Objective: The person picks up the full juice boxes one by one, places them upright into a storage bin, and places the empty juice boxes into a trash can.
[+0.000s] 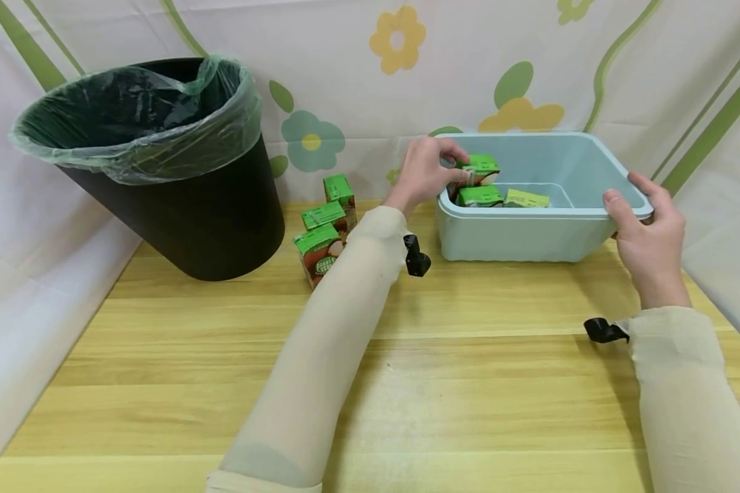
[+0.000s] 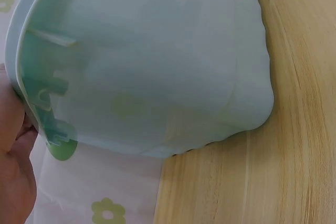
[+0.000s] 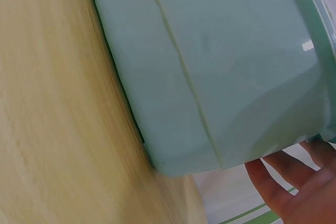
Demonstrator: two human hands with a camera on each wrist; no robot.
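Observation:
My left hand (image 1: 428, 168) reaches over the left end of a light blue plastic bin (image 1: 512, 236). Its thumb and fingers pinch a green-topped drink carton (image 1: 484, 164) inside. Just in front of that carton sits another green-topped carton (image 1: 479, 196), and a yellow-green one (image 1: 527, 198) lies to its right. My right hand (image 1: 652, 239) grips the bin's front right corner, thumb over the rim and fingers outside. In the right wrist view, its fingers (image 3: 270, 184) touch the bin's outer wall. The left wrist view shows mostly the bin's wall, with the cartons hidden.
Three green-topped cartons (image 1: 316, 239) stand grouped on the wooden table (image 1: 444, 383), left of the bin and partly behind my left forearm. Further left, a black trash can (image 1: 203, 219) with a clear green liner leans. A flowered cloth (image 1: 345, 61) hangs behind.

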